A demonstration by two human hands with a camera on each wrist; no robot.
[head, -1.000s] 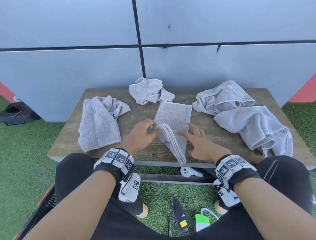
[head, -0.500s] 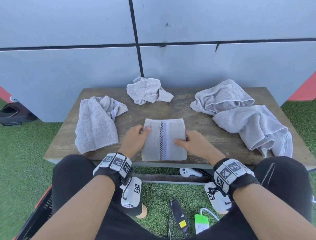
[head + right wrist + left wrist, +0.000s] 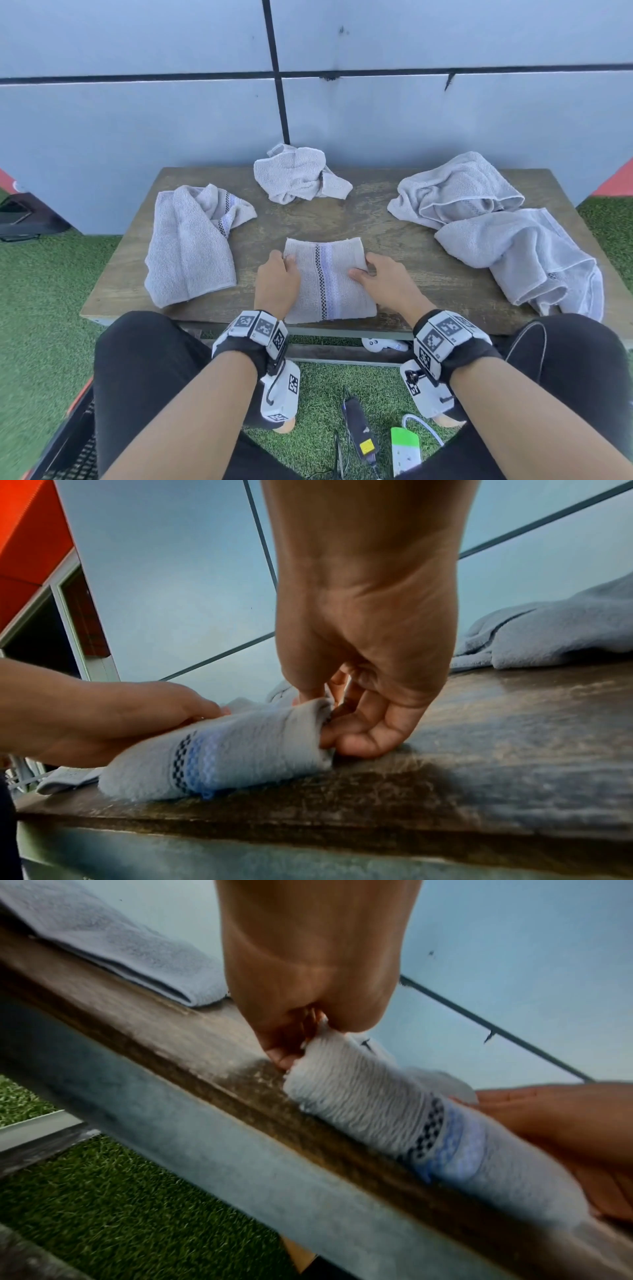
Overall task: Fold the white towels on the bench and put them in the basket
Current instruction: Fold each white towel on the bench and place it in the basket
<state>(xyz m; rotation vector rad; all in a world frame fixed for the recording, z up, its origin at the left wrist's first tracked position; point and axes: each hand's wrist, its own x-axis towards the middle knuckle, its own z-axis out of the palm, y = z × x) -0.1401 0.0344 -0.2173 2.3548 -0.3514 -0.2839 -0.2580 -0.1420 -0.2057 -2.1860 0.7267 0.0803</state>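
Note:
A folded white towel [image 3: 329, 281] with a checked and blue stripe lies at the bench's [image 3: 394, 222] near edge. My left hand [image 3: 286, 265] pinches its left edge, and the left wrist view shows thumb and fingers closed on the cloth [image 3: 377, 1104]. My right hand [image 3: 363, 270] grips the right edge. In the right wrist view its fingers [image 3: 359, 739] are tucked under the towel [image 3: 232, 756] with the thumb on top. A dark mesh basket [image 3: 68, 445] with an orange rim shows at the lower left by my knee.
Loose white towels lie around: one on the left [image 3: 188, 250], a crumpled one at the back [image 3: 298, 174], and two heaped on the right [image 3: 455, 192] [image 3: 520, 253]. On the grass below are a power strip [image 3: 406, 448], a black adapter and a white controller [image 3: 380, 344].
One second ago the towel's near half was raised mid-fold. It now lies flat as a square, stripe up, and both hands have moved to grip its side edges.

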